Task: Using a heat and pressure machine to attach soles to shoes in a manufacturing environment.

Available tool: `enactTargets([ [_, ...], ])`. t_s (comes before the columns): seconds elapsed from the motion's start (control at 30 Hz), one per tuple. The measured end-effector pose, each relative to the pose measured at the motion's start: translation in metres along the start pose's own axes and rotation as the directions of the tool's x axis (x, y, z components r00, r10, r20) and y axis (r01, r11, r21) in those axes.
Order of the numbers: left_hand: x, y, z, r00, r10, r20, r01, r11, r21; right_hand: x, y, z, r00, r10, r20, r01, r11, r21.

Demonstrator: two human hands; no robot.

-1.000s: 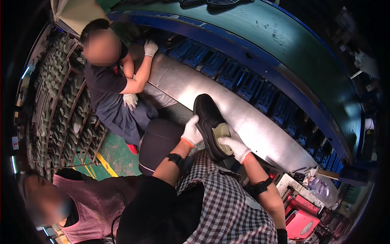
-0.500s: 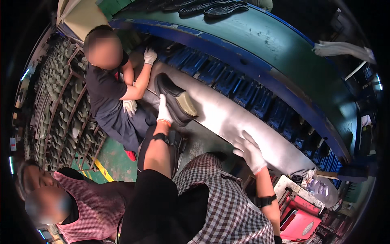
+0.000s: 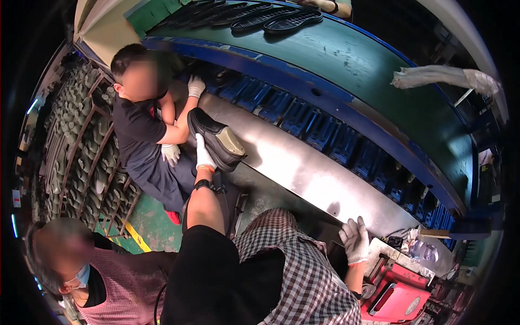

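Observation:
My left hand (image 3: 203,154), in a white glove, is closed around the side of a black shoe (image 3: 209,125) and holds it out over the near edge of a shiny metal ledge (image 3: 292,169). A tan last (image 3: 232,142) shows in the shoe's opening. My right hand (image 3: 355,241), also gloved, is raised near the right end of the ledge. Its fingers are apart and slightly bent, with nothing in them. The underside of the shoe is hidden from view.
A co-worker (image 3: 142,116) sits at the left, one gloved hand by the ledge. Another person (image 3: 116,276) is at lower left. Several black soles (image 3: 292,21) lie on the green conveyor belt (image 3: 346,54). Racks of lasts (image 3: 81,141) stand left; a red machine (image 3: 398,295) is lower right.
My left hand has carried the shoe left, toward the seated co-worker. My right hand has drawn back toward me and to the right, its fingers bending. The soles have shifted left on the belt.

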State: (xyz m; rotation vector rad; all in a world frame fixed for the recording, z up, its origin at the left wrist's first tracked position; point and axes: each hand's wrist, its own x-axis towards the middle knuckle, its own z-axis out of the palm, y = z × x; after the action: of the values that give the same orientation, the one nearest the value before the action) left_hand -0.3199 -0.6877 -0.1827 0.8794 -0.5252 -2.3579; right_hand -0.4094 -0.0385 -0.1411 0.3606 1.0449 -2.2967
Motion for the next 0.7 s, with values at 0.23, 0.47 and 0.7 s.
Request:
enactTargets([
  [0.23, 0.004, -0.002, 0.002, 0.999, -0.012, 0.041, 0.013, 1.000, -0.025, -0.020, 0.012, 0.039, 0.977, -0.007, -0.213, 0.011, 1.000, 0.018],
  [0.47, 0.006, -0.002, 0.003, 0.997, -0.027, 0.069, 0.028, 1.000, -0.002, -0.021, 0.014, 0.040, 0.957, 0.033, -0.288, -0.022, 0.999, 0.042],
  [0.7, 0.004, -0.006, 0.001, 0.996, -0.023, 0.084, 0.023, 1.000, 0.008, -0.012, 0.025, -0.019, 0.993, 0.072, -0.098, -0.064, 0.995, 0.080],
])
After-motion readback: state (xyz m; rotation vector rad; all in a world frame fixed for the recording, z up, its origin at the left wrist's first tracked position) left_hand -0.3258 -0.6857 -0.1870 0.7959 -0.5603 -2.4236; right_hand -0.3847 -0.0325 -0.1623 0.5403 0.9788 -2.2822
